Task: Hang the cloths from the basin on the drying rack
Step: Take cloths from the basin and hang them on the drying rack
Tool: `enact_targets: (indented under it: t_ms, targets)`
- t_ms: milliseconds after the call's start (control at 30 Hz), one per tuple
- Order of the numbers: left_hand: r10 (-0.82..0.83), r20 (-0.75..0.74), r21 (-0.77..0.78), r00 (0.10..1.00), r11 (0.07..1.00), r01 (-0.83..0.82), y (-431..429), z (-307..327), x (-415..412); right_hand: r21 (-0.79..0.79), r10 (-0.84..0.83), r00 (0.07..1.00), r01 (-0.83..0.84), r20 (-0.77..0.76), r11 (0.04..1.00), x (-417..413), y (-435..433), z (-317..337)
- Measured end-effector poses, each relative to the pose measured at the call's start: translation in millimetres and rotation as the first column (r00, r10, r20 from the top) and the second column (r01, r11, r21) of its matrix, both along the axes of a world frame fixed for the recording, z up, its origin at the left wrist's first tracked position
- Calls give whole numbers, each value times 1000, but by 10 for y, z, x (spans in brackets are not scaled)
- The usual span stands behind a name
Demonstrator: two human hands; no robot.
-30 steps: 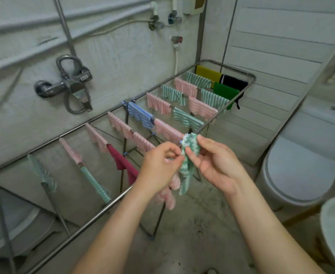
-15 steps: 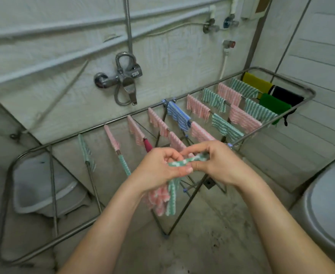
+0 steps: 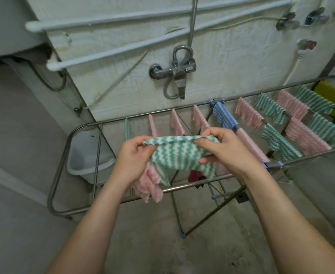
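Left hand (image 3: 132, 160): fingers curled, pinching one top corner of a green-and-white striped cloth (image 3: 177, 155); a pink-and-white cloth (image 3: 149, 185) dangles from the same grip. Right hand (image 3: 228, 153): pinching the opposite corner. The cloth is spread between both hands, above the drying rack (image 3: 192, 186)'s near rail. A white basin (image 3: 87, 161) sits beyond the rack's left end. A blue striped cloth (image 3: 224, 117) is draped on a rail.

A white, rough-textured wall (image 3: 231, 62) is seen at the back, crossed by two white pipes (image 3: 123, 48) set at a slant. A chrome mixer tap (image 3: 179, 70) is mounted on it, with a metal riser (image 3: 193, 20) above and a hose (image 3: 167, 89) looped below. Two valves (image 3: 287, 22) are fixed at the upper right. The floor (image 3: 152, 234) is of grey, stained concrete.
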State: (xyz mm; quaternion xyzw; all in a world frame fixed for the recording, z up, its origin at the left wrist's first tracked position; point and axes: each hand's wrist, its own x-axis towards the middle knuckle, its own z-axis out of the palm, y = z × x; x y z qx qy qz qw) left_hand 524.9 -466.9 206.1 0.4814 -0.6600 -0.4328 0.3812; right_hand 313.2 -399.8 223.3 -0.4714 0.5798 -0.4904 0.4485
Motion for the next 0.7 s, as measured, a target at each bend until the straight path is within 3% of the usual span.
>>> enact_targets:
  t_ms: [167, 300, 500, 700]
  targets:
    - [58, -195, 211, 979, 977, -16, -15, 252, 484, 15, 255, 907, -276, 334, 961, 161, -194, 45]
    - [54, -158, 401, 986, 916, 13, -160, 213, 916, 99, 221, 817, -319, 533, 942, 467, -481, -165]
    - [71, 208, 374, 975, 916, -147, -646, -606, 1318, 436, -44, 940, -115, 339, 893, 1054, -1042, -1021]
    - [126, 322, 334, 938, 912, -237, -943, -1048, 1601, 481, -12, 990, -58, 142, 875, 1431, -1408, -1405]
